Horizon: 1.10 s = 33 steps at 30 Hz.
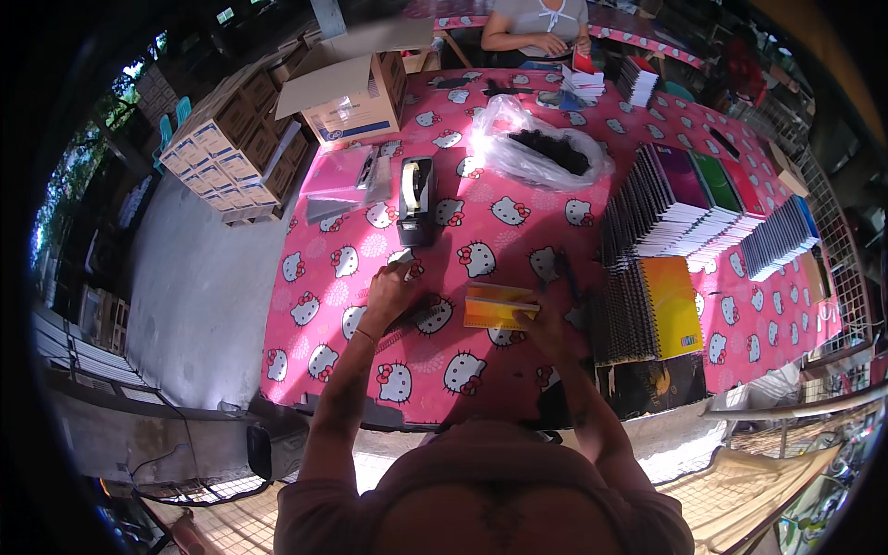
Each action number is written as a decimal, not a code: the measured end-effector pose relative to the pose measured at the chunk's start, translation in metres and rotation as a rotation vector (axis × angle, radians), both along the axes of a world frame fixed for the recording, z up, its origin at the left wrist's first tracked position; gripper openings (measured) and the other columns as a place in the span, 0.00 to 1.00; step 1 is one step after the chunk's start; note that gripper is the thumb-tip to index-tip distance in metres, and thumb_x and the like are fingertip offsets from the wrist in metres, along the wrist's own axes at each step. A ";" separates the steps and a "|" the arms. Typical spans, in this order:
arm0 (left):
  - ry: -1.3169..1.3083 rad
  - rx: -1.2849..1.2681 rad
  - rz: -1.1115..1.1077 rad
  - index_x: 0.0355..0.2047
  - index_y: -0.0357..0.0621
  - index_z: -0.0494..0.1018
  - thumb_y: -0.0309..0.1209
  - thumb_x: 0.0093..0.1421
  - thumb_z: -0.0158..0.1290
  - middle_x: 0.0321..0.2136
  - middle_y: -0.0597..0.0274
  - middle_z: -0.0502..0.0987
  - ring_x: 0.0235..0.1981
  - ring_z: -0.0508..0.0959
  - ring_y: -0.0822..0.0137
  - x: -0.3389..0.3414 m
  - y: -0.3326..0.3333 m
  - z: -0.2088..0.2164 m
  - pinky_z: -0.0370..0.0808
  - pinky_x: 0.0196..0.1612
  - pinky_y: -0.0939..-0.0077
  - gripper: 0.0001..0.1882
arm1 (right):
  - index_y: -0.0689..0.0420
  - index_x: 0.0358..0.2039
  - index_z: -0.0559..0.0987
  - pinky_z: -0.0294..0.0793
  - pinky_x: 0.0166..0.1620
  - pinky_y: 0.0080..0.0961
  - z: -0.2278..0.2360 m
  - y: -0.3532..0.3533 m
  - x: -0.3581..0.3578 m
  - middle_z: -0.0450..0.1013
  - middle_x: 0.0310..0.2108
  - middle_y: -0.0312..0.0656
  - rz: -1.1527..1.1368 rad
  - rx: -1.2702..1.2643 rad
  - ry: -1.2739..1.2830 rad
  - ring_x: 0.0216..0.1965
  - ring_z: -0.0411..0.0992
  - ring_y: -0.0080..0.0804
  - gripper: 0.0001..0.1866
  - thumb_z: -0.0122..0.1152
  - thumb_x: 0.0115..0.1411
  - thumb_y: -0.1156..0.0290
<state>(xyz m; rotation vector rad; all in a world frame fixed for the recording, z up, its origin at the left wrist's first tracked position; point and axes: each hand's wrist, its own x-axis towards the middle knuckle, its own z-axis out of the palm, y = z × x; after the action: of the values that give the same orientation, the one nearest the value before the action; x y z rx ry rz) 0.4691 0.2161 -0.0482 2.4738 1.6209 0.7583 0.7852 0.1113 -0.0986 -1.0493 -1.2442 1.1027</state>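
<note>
from here i see the person's right hand (546, 326) holding a yellow booklet (488, 313), thumb over its right edge, low above the pink tablecloth (425, 372). the left hand (388, 289) is just beside the near end of a black tape dispenser (425, 220), fingers drawn narrow; i can't tell whether they grip anything. spiral notebooks (680, 180) stand piled to the right, and a clear plastic bag (504, 153) sits beyond the booklet.

there is one tape dispenser (418, 222), one open carton (351, 111).
</note>
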 end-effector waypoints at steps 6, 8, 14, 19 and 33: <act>-0.314 0.004 -0.001 0.47 0.43 0.74 0.25 0.62 0.53 0.34 0.49 0.73 0.33 0.78 0.48 0.034 -0.021 0.047 0.76 0.35 0.57 0.12 | 0.62 0.49 0.76 0.73 0.49 0.23 0.014 0.000 0.016 0.75 0.46 0.41 0.027 -0.010 -0.044 0.46 0.72 0.24 0.16 0.63 0.60 0.75; -0.401 -0.140 -0.060 0.48 0.41 0.76 0.25 0.62 0.55 0.33 0.52 0.74 0.29 0.79 0.55 0.053 -0.055 0.092 0.77 0.32 0.62 0.13 | 0.63 0.51 0.77 0.73 0.49 0.22 0.040 -0.012 0.015 0.76 0.47 0.41 0.081 -0.069 -0.014 0.48 0.72 0.24 0.17 0.63 0.62 0.74; -0.518 -0.013 -0.224 0.44 0.41 0.81 0.27 0.61 0.58 0.29 0.52 0.78 0.29 0.81 0.59 0.079 -0.106 0.127 0.78 0.34 0.70 0.11 | 0.63 0.53 0.77 0.73 0.50 0.23 0.105 -0.049 0.010 0.77 0.46 0.41 0.023 0.048 -0.037 0.47 0.73 0.24 0.17 0.60 0.66 0.71; -0.539 0.001 -0.213 0.43 0.39 0.81 0.25 0.61 0.57 0.30 0.54 0.80 0.30 0.81 0.62 0.080 -0.111 0.146 0.78 0.34 0.72 0.10 | 0.62 0.53 0.77 0.73 0.51 0.21 0.134 -0.063 0.013 0.78 0.45 0.39 0.018 -0.041 -0.095 0.46 0.74 0.21 0.18 0.62 0.65 0.68; -0.249 -0.139 -0.542 0.45 0.38 0.77 0.30 0.60 0.61 0.30 0.54 0.74 0.29 0.78 0.57 0.062 -0.103 0.185 0.75 0.32 0.68 0.14 | 0.60 0.54 0.77 0.73 0.40 0.16 0.183 -0.082 0.017 0.79 0.38 0.37 0.147 -0.075 -0.186 0.36 0.73 0.14 0.17 0.58 0.66 0.70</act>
<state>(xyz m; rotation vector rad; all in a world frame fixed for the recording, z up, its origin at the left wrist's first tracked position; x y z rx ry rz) 0.5309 0.1128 0.1370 2.4224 0.8295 0.7925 0.8023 0.0292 0.0844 -1.1521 -1.4568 1.1921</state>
